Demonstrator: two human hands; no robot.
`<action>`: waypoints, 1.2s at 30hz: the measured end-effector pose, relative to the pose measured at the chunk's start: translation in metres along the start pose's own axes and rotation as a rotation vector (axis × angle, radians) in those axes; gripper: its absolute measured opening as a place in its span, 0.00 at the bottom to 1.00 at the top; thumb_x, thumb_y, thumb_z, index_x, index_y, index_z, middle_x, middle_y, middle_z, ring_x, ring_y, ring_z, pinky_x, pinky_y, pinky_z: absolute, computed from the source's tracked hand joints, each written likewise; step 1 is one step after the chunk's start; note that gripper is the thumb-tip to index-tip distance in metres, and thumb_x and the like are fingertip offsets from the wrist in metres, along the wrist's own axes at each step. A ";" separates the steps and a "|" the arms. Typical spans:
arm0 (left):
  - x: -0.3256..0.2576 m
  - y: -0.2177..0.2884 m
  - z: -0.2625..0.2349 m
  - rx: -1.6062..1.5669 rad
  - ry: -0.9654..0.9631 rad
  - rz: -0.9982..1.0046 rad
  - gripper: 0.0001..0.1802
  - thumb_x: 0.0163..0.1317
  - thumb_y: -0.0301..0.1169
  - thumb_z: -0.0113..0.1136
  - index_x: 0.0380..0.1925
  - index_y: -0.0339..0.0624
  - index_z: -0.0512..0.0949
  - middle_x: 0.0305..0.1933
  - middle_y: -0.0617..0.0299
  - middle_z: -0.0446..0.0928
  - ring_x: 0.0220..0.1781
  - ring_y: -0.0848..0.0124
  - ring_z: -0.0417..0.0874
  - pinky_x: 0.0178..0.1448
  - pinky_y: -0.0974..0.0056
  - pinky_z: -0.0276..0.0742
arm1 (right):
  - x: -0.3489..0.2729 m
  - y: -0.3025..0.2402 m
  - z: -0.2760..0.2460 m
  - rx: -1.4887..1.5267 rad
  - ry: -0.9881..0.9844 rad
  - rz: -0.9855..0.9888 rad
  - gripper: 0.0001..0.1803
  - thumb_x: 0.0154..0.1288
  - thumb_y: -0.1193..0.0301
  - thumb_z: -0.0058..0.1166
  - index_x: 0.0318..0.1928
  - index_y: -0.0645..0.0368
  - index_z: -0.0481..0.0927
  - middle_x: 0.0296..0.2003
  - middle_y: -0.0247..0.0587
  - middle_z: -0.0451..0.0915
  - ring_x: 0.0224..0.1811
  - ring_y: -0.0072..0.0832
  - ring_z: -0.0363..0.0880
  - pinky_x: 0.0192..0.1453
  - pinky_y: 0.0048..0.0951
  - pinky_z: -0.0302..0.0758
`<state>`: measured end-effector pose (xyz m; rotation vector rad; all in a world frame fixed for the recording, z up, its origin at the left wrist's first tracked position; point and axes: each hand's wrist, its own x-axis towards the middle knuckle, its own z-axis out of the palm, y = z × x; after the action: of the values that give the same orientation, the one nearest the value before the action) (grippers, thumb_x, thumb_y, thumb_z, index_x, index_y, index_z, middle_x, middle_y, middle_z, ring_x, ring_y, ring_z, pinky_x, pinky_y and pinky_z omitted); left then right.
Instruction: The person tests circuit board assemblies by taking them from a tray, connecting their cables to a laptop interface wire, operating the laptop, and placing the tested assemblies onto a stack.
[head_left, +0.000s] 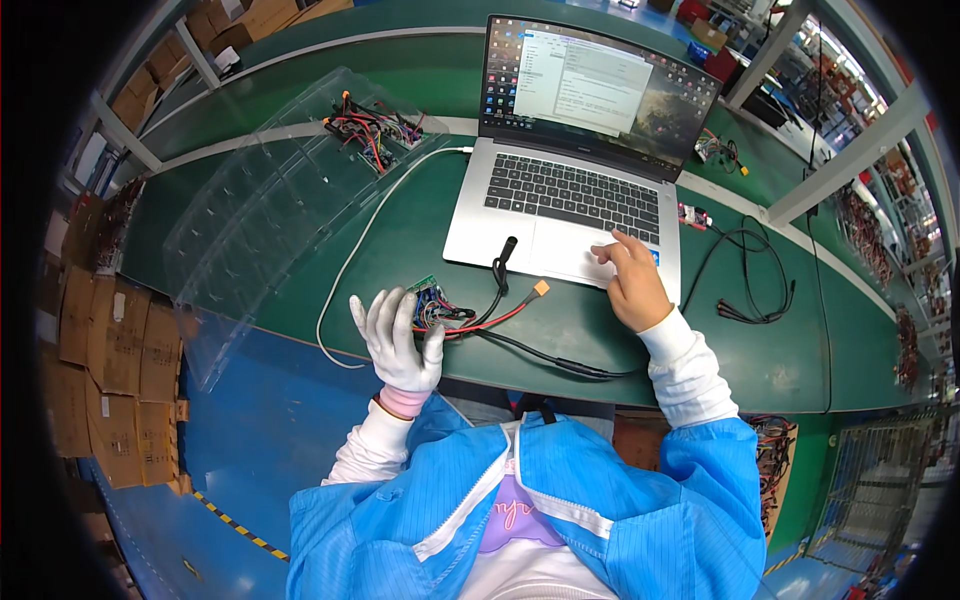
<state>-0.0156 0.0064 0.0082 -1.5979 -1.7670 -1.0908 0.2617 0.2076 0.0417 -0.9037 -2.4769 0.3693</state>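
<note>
My left hand (392,340), in a white glove with a pink cuff, is raised at the table's front edge with its fingers spread. Right beside it lies a small circuit board (430,296) with several wires, partly hidden by the glove. A red lead runs from there to a yellow connector (541,288). A black cable with a round plug (510,246) reaches the front of the laptop (480,215). Bare and holding nothing, my right hand (638,285) hovers at or touches the laptop's right palm rest, fingers slightly bent and apart. The laptop screen (590,90) is lit with a window.
A clear plastic tray (265,225) overhangs the table's left edge, with wired boards (375,132) at its far end. A white cable (366,225) curves beside it. Coiled black cable (757,300) lies right of the laptop. Cardboard boxes (115,345) are stacked at left.
</note>
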 end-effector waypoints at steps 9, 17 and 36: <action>0.000 0.000 0.000 0.014 0.009 -0.006 0.26 0.67 0.44 0.56 0.56 0.35 0.73 0.56 0.48 0.74 0.60 0.51 0.73 0.75 0.35 0.52 | 0.013 -0.007 0.004 -0.133 -0.132 -0.012 0.24 0.48 0.85 0.40 0.48 0.61 0.76 0.50 0.47 0.77 0.68 0.55 0.63 0.74 0.53 0.56; -0.002 0.002 -0.002 0.013 -0.018 -0.020 0.26 0.65 0.41 0.56 0.57 0.35 0.71 0.57 0.47 0.73 0.61 0.48 0.72 0.77 0.36 0.48 | 0.001 -0.003 -0.019 -0.032 0.160 -0.100 0.27 0.45 0.86 0.42 0.50 0.62 0.76 0.44 0.45 0.79 0.66 0.51 0.67 0.73 0.57 0.57; 0.001 0.006 -0.005 0.045 -0.002 -0.061 0.26 0.62 0.43 0.59 0.54 0.35 0.74 0.55 0.47 0.74 0.59 0.48 0.74 0.76 0.37 0.50 | -0.034 0.037 -0.016 0.079 0.566 -0.127 0.12 0.45 0.89 0.41 0.26 0.64 0.77 0.28 0.47 0.77 0.40 0.43 0.79 0.50 0.39 0.76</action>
<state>-0.0107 0.0028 0.0129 -1.5282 -1.8398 -1.0702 0.3121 0.2141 0.0289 -0.6953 -1.9693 0.1384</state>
